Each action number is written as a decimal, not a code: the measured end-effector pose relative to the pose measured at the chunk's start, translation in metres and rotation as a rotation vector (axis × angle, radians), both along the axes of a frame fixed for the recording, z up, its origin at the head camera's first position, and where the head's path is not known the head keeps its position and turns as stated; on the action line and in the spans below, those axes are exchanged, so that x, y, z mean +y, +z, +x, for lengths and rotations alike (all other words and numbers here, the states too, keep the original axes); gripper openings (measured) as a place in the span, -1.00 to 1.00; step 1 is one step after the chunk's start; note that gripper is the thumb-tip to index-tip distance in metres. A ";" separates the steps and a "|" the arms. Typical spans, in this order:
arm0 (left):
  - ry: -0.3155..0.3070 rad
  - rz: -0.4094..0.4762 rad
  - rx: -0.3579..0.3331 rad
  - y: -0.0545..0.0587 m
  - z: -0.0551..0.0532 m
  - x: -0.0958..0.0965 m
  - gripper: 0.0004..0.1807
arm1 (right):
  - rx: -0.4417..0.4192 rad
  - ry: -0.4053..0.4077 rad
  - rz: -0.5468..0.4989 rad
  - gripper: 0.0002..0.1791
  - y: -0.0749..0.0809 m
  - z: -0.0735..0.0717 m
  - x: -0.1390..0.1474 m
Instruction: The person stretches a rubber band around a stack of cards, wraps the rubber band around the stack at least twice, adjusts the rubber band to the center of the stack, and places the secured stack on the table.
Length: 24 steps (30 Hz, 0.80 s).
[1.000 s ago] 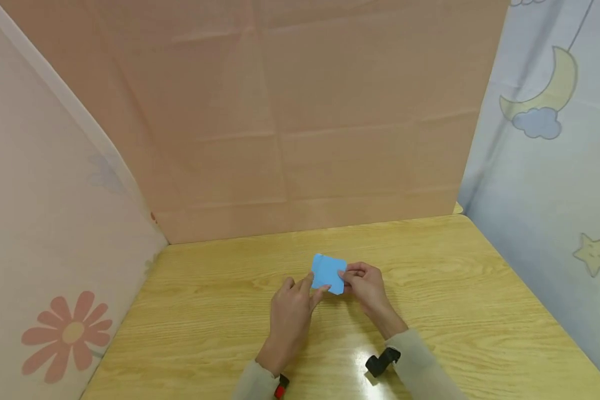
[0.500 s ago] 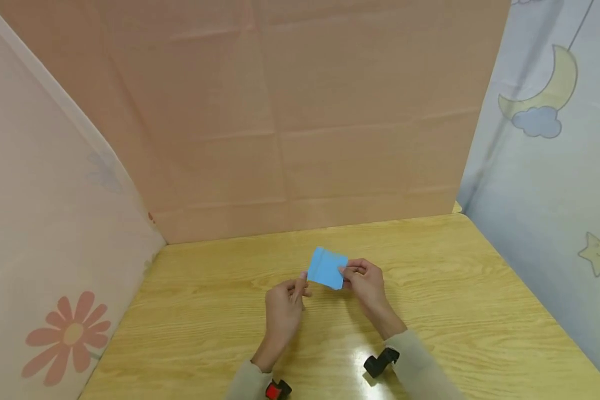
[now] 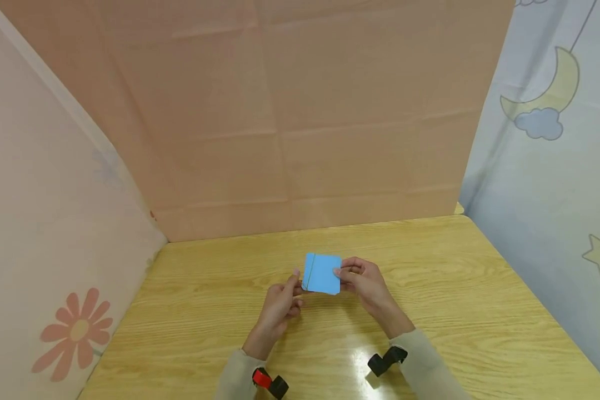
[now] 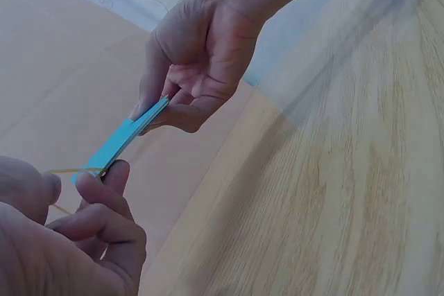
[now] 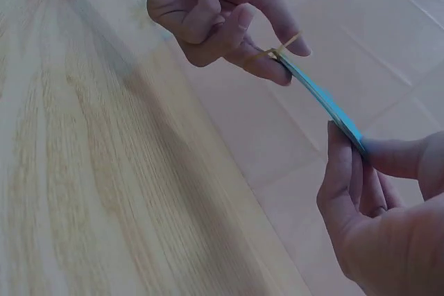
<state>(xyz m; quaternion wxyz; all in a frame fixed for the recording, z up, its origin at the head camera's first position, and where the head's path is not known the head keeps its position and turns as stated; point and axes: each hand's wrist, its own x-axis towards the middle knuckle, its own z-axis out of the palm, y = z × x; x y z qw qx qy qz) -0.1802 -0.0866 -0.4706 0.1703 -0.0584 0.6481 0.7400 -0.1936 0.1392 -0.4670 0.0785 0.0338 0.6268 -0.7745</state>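
A thin stack of blue cards (image 3: pixel 326 275) with rounded corners is held above the table. My right hand (image 3: pixel 370 284) pinches its right side, thumb on the face and fingers behind. Across the stack near its left edge runs a thin yellowish rubber band (image 3: pixel 309 271). My left hand (image 3: pixel 278 304) is at that edge, thumb raised and the other fingers bent. In the left wrist view the rubber band (image 4: pixel 68 170) stretches from the cards' end to the left thumb. The right wrist view shows the stack (image 5: pixel 320 93) nearly edge-on, its layers visible.
The wood-grain table (image 3: pixel 205 328) extends beneath both hands. A plain peach cloth (image 3: pixel 300 122) hangs behind its far edge. Patterned cloths stand at the left (image 3: pixel 55 222) and right (image 3: pixel 545 194). Both wrists wear small black devices, the left one (image 3: pixel 270 382) with a red part.
The left hand has shifted left and down from the cards' face to their left edge. The stack has moved slightly left and turned straighter. The band's line now shows across it.
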 end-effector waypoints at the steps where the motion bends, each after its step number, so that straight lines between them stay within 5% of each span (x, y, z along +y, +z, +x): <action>1: 0.006 0.010 -0.002 -0.001 -0.001 0.000 -0.43 | -0.006 0.022 -0.011 -0.83 -0.001 0.000 0.001; 10: 0.099 0.179 -0.028 -0.006 -0.008 -0.005 -0.84 | 0.004 0.213 -0.030 -0.83 -0.008 -0.004 0.007; 24: 0.137 0.162 0.007 0.002 -0.012 -0.006 -0.87 | 0.004 0.287 -0.014 -0.83 -0.009 -0.005 0.014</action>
